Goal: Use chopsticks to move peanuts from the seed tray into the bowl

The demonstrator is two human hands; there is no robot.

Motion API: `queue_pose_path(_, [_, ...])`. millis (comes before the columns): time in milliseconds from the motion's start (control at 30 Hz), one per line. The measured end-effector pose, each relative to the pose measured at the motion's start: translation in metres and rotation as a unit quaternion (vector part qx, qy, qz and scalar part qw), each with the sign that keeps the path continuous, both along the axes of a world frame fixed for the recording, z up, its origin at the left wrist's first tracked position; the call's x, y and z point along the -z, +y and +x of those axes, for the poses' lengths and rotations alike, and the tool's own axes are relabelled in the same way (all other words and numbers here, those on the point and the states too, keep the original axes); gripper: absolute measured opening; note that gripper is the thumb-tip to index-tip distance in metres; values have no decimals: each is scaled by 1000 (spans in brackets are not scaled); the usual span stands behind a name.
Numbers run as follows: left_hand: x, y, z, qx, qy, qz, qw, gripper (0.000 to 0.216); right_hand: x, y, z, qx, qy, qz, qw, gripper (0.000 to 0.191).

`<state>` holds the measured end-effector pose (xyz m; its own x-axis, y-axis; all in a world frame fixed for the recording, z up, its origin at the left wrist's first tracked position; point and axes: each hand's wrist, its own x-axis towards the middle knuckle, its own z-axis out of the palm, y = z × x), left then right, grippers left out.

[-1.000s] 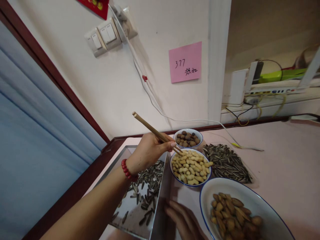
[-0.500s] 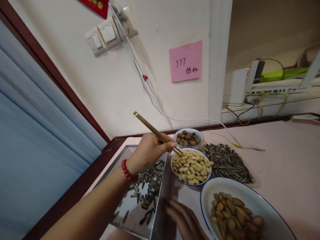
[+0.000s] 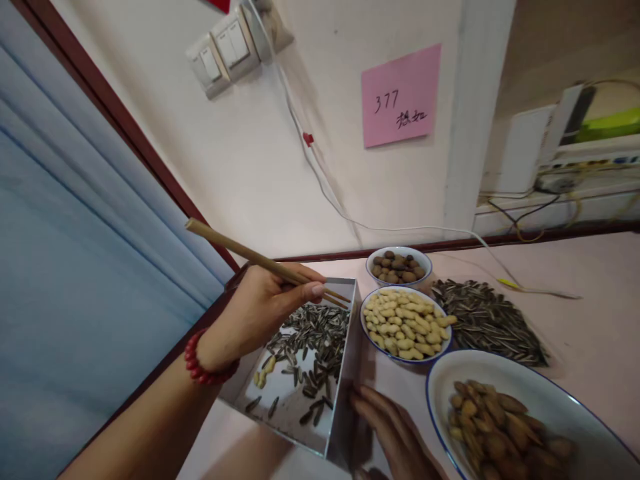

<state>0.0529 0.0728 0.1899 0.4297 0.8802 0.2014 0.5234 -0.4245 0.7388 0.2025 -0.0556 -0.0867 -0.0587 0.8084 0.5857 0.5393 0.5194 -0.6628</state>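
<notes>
Head view: pair of pale wooden chopsticks (image 3: 235,248) clamped in left hand (image 3: 257,308), thumb pressed across both sticks, fingers curled closed around them. Butt ends angled up toward the left. Tips low over far right corner of square shiny metal tray (image 3: 344,373), just inside its rim. Cannot tell whether anything sits pinched between the tips.

Holds, inside the tray, a scatter of striped sunflower seeds (image 3: 313,337), thickest at the far end, plus a few pale shelled peanuts (image 3: 263,375) near the left wall.

Right hand (image 3: 393,430) flat on pink tabletop (image 3: 595,293), fingers spread and empty, touching or nearly touching the tray's right wall, as if steadying it.

Just beside the tray on the right: blue-rimmed white bowl (image 3: 365,331) heaped with peanuts. Behind that, smaller blue-rimmed bowl (image 3: 373,275) of dark round nuts. Further right, loose heap of sunflower seeds (image 3: 487,321) straight on the table. Nearest the camera, large blue-rimmed white plate (image 3: 443,381) of brown almond-like nuts.

Looks like piece-by-piece carrying with chopsticks between bowls and tray, caught at the tray end of a trip. Calls next, by this reading, for parting the tips to let any load drop, then a short swing right to the peanut bowl and a firm, level pinch on one slippery nut.
</notes>
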Motion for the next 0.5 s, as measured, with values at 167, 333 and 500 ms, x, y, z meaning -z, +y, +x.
queue_pose_path(167, [-4, -20, -57, -83, 97, -25, 991, 23, 8, 0, 2, -35, -2, -2, 999, 54])
queue_pose_path(333, [24, -21, -111, -116, 206, -86, 968, 30, 8, -3, 2, -24, 2, -5, 1000, 52])
queue_pose_path(500, [45, -18, -126, -134, 247, -96, 955, 33, 8, -3, 3, -28, 0, -3, 1000, 50])
